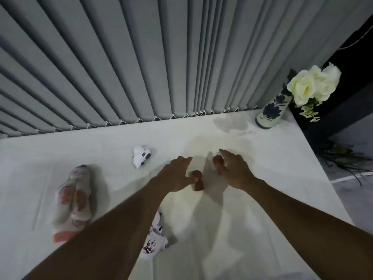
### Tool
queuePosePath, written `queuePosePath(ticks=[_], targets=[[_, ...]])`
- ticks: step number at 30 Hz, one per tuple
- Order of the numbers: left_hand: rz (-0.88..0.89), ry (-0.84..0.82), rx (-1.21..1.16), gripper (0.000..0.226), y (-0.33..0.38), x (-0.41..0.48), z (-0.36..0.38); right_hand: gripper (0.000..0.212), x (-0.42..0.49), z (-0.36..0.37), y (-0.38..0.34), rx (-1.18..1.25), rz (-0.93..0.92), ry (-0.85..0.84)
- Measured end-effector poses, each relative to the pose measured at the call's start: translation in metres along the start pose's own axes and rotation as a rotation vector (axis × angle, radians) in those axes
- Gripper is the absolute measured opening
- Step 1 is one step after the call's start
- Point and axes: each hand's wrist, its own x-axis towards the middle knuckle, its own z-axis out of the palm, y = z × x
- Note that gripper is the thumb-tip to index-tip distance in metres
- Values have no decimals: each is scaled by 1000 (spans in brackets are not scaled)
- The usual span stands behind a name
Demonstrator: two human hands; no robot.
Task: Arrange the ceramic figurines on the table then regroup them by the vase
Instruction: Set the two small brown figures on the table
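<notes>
Two small brown figurines stand mid-table. My left hand (177, 174) has its fingers spread, with only the thumb touching the nearer brown figurine (197, 181). My right hand (235, 171) holds the farther brown figurine (218, 160) between thumb and index finger, its lower part hidden by the hand. A white figurine with dark spots (141, 156) stands to the left. A tall pale figurine with red patterns (74, 197) is at the near left. A white figurine with red and dark marks (153, 243) shows partly from under my left forearm. The blue-flowered vase (270, 112) stands at the far right corner.
The white table (262, 158) ends at a right edge close beside the vase. White roses (310, 85) lean out of the vase over that edge. Grey vertical blinds (141, 67) hang along the table's far side.
</notes>
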Motion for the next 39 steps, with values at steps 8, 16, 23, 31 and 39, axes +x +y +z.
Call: queuePosePath(ticks=[8, 16, 23, 31, 39], targets=[[43, 12, -50, 65, 4, 19, 27, 49, 3, 27, 13, 128, 53, 17], [59, -24, -561, 50, 5, 12, 41, 33, 5, 35, 17, 287, 98, -2], [118, 246, -470, 42, 7, 12, 49, 45, -7, 34, 15, 490, 88, 95], [113, 320, -408, 39, 0, 16, 62, 28, -25, 52, 14, 463, -3, 219], [109, 316, -413, 45, -8, 14, 69, 33, -35, 53, 24, 513, -29, 146]])
